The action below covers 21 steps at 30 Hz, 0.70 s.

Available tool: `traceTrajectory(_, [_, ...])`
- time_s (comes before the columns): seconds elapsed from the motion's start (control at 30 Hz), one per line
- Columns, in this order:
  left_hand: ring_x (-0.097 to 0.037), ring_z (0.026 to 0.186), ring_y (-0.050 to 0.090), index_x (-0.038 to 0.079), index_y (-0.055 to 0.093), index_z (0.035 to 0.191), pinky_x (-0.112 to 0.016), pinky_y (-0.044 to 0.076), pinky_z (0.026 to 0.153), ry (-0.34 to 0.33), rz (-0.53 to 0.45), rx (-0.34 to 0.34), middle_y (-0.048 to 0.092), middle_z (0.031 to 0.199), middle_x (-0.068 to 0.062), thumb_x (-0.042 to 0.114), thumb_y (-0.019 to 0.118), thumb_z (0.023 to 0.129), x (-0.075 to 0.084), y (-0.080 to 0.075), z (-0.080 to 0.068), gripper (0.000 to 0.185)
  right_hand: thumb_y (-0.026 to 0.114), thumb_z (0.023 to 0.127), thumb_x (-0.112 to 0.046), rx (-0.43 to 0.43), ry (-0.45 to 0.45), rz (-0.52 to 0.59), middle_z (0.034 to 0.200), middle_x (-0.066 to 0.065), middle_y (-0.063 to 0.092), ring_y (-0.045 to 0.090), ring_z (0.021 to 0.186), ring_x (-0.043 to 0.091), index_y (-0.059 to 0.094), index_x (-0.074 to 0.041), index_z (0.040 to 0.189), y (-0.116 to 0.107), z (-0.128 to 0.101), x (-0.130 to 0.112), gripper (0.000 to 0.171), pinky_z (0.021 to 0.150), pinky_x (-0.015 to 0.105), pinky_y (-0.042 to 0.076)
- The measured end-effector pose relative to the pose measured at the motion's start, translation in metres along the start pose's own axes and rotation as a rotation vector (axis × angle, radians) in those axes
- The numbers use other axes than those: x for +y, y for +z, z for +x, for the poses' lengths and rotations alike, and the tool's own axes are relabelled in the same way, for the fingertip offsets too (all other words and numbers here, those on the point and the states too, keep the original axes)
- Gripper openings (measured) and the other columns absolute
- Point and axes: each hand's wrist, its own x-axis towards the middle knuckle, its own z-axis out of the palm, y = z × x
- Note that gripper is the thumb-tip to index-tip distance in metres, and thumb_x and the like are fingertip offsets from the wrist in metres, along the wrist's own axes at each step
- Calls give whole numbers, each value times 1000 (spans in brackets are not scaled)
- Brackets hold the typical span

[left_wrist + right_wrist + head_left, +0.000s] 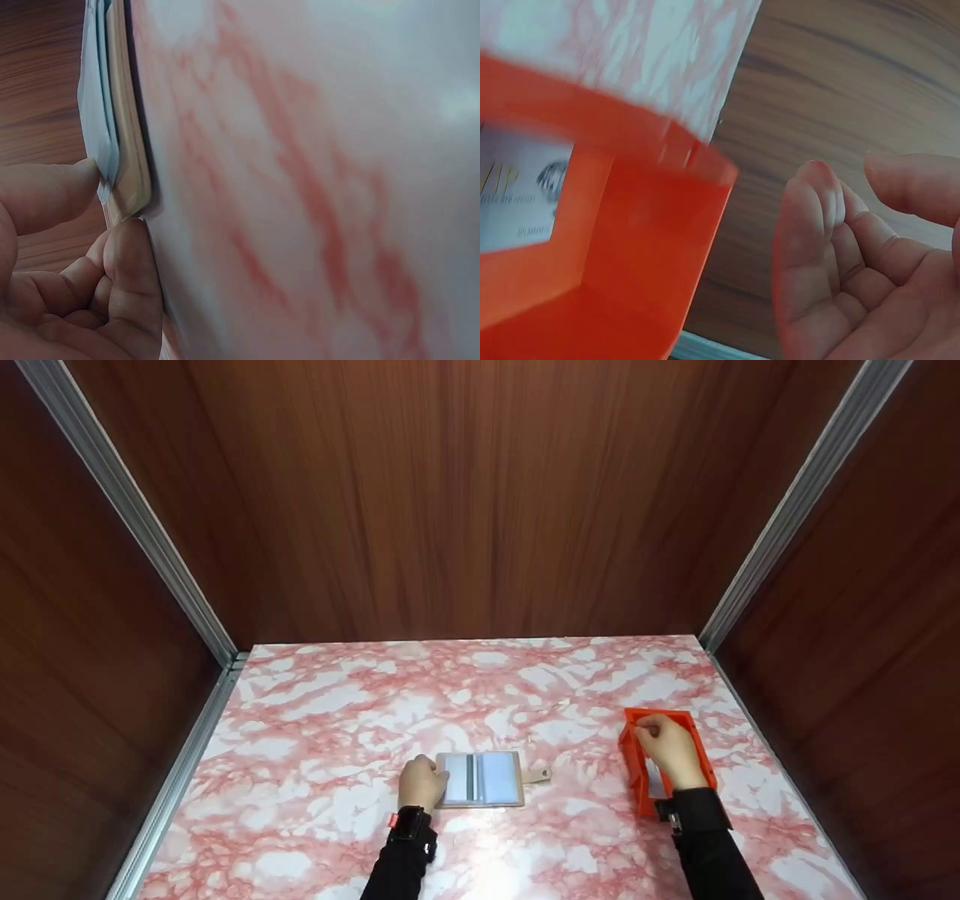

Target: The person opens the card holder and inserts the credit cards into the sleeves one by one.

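A small card holder (pixel 499 780) lies spread on the table, with clear sleeves and a tan cover whose snap strap (pixel 537 775) points right. At its left edge my left hand (pixel 421 783) pinches it. The left wrist view shows the thumb (pixel 56 193) on the sleeves and curled fingers against the tan cover (pixel 129 127). My right hand (pixel 670 746) hovers over an orange bin (pixel 634 765). Its fingers are loosely bent, with a gap between thumb and forefinger and nothing held. Inside the bin is a pale card (pixel 523 187) printed "VIP".
The table (pixel 315 720) has a pink and white marbled top. Brown wood-grain panels (pixel 450 510) rise behind it and on both sides, with metal rails (pixel 180 577) at the corners. The bin stands near the table's right edge.
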Motion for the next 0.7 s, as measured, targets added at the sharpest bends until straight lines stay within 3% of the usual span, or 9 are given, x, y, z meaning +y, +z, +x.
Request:
traceTrajectory(0.23, [-39, 78, 64, -8, 64, 85, -48, 52, 75, 14, -2, 7, 65, 80, -20, 9, 78, 78, 0, -1, 0, 23, 55, 95, -9, -44, 42, -75, 111, 32, 61, 57, 102, 46, 58, 14, 115, -8, 5, 17, 30, 89, 56, 45])
traceTrajectory(0.7, [-38, 75, 64, -6, 64, 83, -48, 52, 73, 9, -10, 28, 64, 77, -18, 8, 78, 76, 2, -1, 0, 21, 52, 92, -8, -141, 154, -184, 104, 31, 61, 58, 89, 42, 58, 15, 108, -4, 13, 47, 28, 83, 53, 47])
